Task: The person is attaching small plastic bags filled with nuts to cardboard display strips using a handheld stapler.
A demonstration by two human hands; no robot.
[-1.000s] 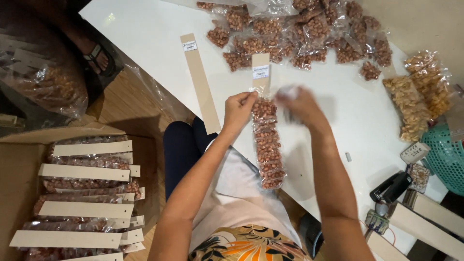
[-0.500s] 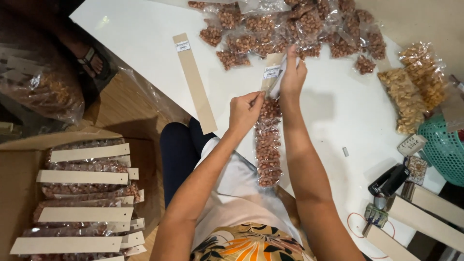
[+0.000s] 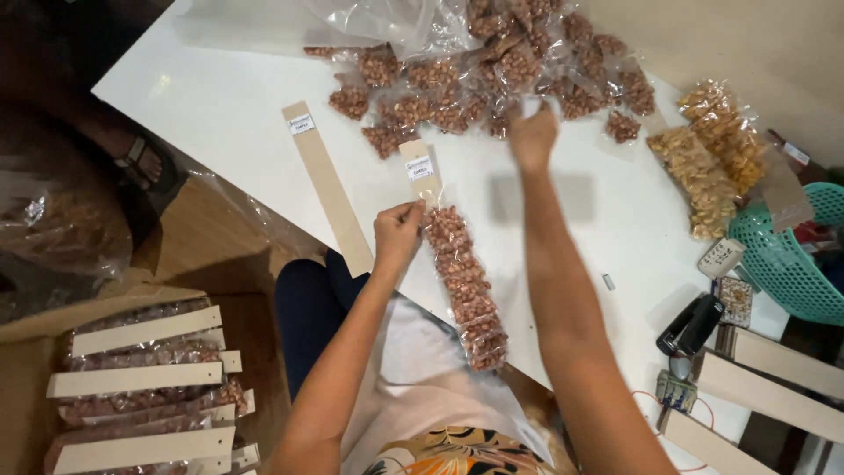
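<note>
Peanut strip (image 3: 464,286) lies on the white table (image 3: 229,114), and its low end hangs over the table's near edge. It is a long chain of little clear bags full of brown nuts. A tan card (image 3: 421,172) with a small white label sits at its top end.

Left hand (image 3: 397,234) pinches the top of the strip, just where the card meets the first bag. The fingers are closed tight on it.

Right hand (image 3: 533,136) is stretched far out to the pile of small nut bags (image 3: 457,88) at the back of the table. It is blurry. It looks closed around one little bag, but I cannot tell for sure.

It looks like the strip is being built, and the step now is fetching one more bag. The next move would need that bag brought to the card and lined up straight, while the left hand keeps the strip from sliding off the edge.

Another long card (image 3: 327,185) lies bare to the left. A black stapler (image 3: 691,324) sits near the right edge. Finished strips (image 3: 145,378) lie in a box down on the left.
</note>
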